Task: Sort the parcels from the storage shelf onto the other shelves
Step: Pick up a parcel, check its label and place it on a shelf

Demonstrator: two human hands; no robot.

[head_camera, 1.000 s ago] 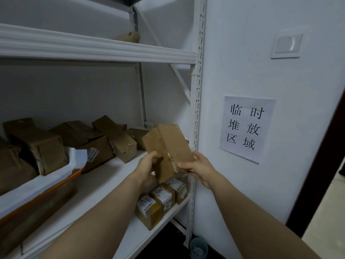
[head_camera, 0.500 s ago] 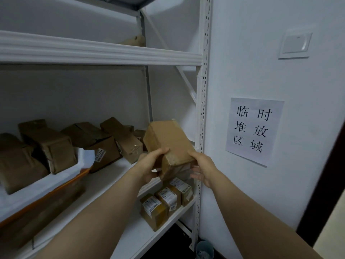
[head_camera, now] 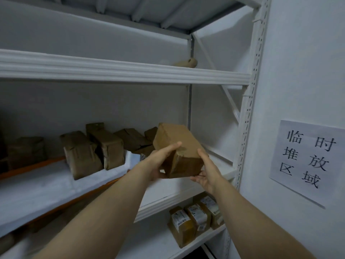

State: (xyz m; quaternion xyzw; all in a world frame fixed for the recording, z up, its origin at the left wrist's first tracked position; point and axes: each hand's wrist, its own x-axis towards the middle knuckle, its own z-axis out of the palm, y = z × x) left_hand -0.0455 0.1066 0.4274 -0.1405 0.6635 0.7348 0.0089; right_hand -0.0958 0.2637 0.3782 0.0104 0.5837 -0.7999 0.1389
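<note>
Holding a brown cardboard parcel [head_camera: 179, 150] between them, the left hand [head_camera: 158, 163] and the right hand [head_camera: 207, 172] clasp it from either side, fingers wrapped onto its top and lower faces, in the head view. The parcel is tilted and lifted clear above the right end of the middle shelf [head_camera: 186, 191]. Farther back and toward the left on that shelf, other brown parcels [head_camera: 110, 146] stand close together. Three labelled parcels [head_camera: 196, 217] sit at the right end of the lower shelf [head_camera: 164, 243]. A paper sign [head_camera: 308, 159] hangs on the wall [head_camera: 302, 71] beside the rack.
</note>
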